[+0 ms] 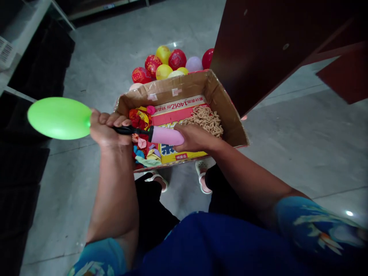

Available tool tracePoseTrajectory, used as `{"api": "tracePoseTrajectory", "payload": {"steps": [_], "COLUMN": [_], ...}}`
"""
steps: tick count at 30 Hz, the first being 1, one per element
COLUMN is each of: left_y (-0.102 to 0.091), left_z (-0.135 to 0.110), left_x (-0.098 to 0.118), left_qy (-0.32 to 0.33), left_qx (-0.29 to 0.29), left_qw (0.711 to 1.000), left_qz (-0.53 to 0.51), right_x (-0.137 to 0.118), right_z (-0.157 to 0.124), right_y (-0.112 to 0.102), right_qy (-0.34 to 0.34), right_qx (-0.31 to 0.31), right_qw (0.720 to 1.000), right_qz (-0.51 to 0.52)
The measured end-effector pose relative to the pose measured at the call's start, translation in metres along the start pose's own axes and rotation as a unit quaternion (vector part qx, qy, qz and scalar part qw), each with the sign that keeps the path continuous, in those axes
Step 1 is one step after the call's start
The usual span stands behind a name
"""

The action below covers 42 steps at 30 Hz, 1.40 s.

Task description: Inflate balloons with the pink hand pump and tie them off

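A hand-held balloon pump (165, 136), pink with a black nozzle end, spans both my hands above an open cardboard box (161, 92). My left hand (110, 126) is closed round the black end and the neck of a green balloon (59, 118), which is puffed out to the left. My right hand (195, 138) grips the pink barrel's other end. Below in the box, limp balloons (140, 120) of several colours lie on the left. A heap of beige, noodle-like pieces (205, 120) lies on the right.
Several inflated balloons (177, 59), red, yellow and pale, rest on the grey floor behind the box. A dark reddish-brown panel (258, 50) rises at the right. Shelving with dark crates (20, 172) stands along the left. My feet in white clogs (202, 176) are below the box.
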<state>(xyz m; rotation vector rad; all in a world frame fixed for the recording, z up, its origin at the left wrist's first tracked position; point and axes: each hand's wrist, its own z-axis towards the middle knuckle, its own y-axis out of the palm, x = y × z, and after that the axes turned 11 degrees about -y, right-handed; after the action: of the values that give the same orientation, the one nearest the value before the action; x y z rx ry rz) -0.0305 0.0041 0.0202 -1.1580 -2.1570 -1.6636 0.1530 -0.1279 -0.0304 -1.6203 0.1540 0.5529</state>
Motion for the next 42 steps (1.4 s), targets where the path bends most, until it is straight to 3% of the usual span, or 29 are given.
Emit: {"api": "tracePoseTrajectory", "payload": {"steps": [3,6,12,17,24,30,33,37,42], "left_y": [-0.001,-0.003,-0.010,-0.024,-0.012,0.000,0.004,0.005,-0.012], "left_z": [-0.001,-0.003,-0.002,0.009,0.013,0.009,0.007,0.004,0.006], "left_x": [-0.015,-0.016,0.024,0.045,0.015,-0.020,-0.027,-0.008,0.037], "left_qy": [-0.006,0.001,0.025,0.038,0.033,-0.005,-0.012,-0.009,0.075], "left_qx": [-0.010,0.005,0.027,0.045,0.044,0.018,0.006,0.032,0.047], "left_qw": [1.000,1.000,0.999,0.998,0.999,0.999,0.999,0.998,0.995], "left_qz": [0.010,0.023,0.029,0.013,0.000,0.038,0.046,0.045,0.041], "right_x": [-0.007,-0.009,0.003,0.022,0.019,0.002,-0.002,-0.002,0.009], "right_z": [0.005,0.005,-0.009,-0.020,-0.016,-0.005,-0.003,-0.005,-0.012], "right_y": [0.003,0.001,-0.010,-0.008,-0.004,0.000,0.002,-0.002,-0.010], "right_qy": [0.007,0.011,-0.020,0.016,0.040,0.029,0.029,0.019,0.005], "right_qx": [0.003,-0.004,-0.039,-0.066,-0.058,-0.025,-0.017,-0.028,-0.054], "right_qw": [1.000,1.000,0.995,0.992,0.997,0.999,0.999,0.998,0.997], "right_qz": [0.001,0.016,0.091,0.106,0.022,0.021,0.030,0.043,0.047]}}
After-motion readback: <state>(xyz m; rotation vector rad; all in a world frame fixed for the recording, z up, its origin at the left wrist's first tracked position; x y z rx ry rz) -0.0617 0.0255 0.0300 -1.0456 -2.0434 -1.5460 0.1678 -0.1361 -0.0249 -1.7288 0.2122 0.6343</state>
